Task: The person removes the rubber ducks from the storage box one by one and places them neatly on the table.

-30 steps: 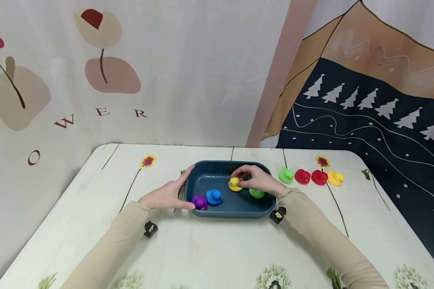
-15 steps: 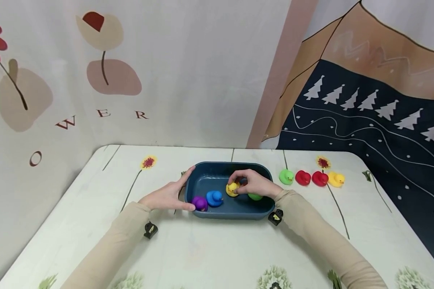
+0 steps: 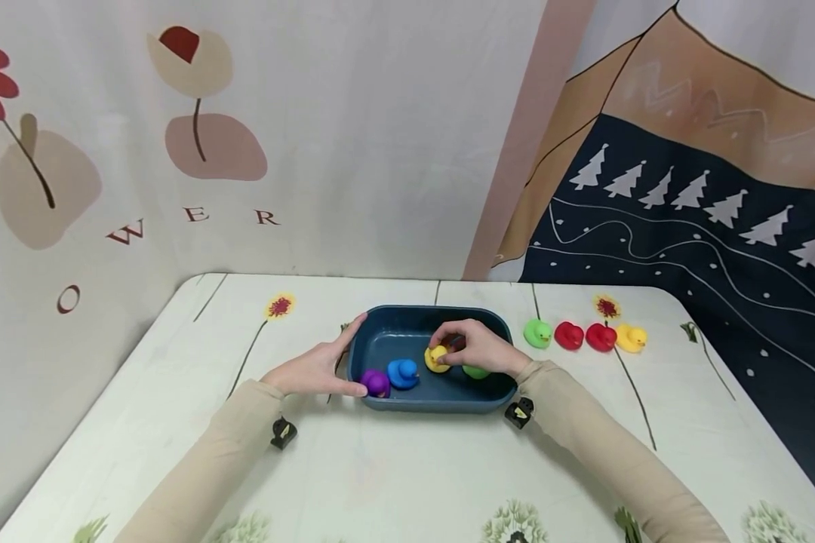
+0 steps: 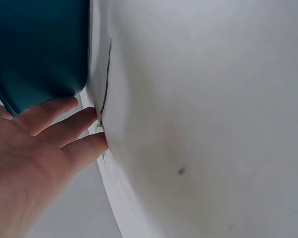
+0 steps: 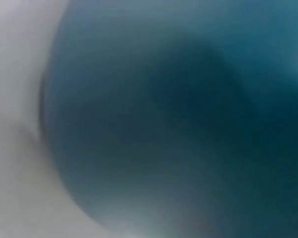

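A dark blue tray (image 3: 421,405) sits on the table in the head view. Inside its left end lie a purple rubber duck (image 3: 376,383) and a blue rubber duck (image 3: 403,373). My right hand (image 3: 478,347) pinches a yellow rubber duck (image 3: 436,360) inside the tray. Behind that hand a green rubber duck (image 3: 475,372) is partly covered. My left hand (image 3: 319,369) rests at the tray's left end, thumb and fingers spread and straight. In the left wrist view its fingers (image 4: 72,126) lie by the tray's outer wall (image 4: 44,59). The right wrist view is blurred, with only the tray (image 5: 139,124) recognisable.
Right of the tray, a row of rubber ducks stands on the table: a light green duck (image 3: 537,333), a red duck (image 3: 569,335), another red duck (image 3: 601,337) and a yellow duck (image 3: 632,338). A flower-patterned cloth (image 3: 394,475) covers the table.
My right hand has moved slightly left with the yellow duck, then nearly stopped. More of the green duck in the tray is now covered. The left hand has stayed put.
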Demonstrator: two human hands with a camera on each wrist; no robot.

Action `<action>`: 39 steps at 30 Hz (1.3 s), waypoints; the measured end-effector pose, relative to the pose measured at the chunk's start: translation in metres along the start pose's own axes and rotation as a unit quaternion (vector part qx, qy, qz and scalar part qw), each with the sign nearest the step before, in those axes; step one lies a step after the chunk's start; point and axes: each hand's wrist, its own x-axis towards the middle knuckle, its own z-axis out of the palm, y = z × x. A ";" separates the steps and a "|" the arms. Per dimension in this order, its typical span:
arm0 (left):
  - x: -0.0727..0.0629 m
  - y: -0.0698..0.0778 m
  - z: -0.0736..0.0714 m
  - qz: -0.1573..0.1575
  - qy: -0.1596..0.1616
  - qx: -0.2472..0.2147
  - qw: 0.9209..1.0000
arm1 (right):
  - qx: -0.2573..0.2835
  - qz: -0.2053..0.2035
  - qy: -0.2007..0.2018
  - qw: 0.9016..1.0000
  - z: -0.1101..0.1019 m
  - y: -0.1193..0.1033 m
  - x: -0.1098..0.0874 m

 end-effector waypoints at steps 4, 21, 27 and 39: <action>0.001 -0.001 0.000 0.000 0.001 0.007 1.000 | 0.009 -0.007 0.003 1.000 -0.002 -0.004 -0.004; 0.001 0.003 -0.003 -0.008 -0.002 -0.007 1.000 | 0.049 -0.024 0.024 0.998 -0.017 -0.020 -0.021; 0.001 0.003 -0.003 -0.010 -0.004 -0.005 1.000 | 0.058 -0.023 0.019 0.998 -0.024 -0.017 -0.029; 0.000 0.002 -0.001 -0.007 -0.005 -0.006 1.000 | 0.063 0.000 0.022 0.998 -0.039 -0.013 -0.048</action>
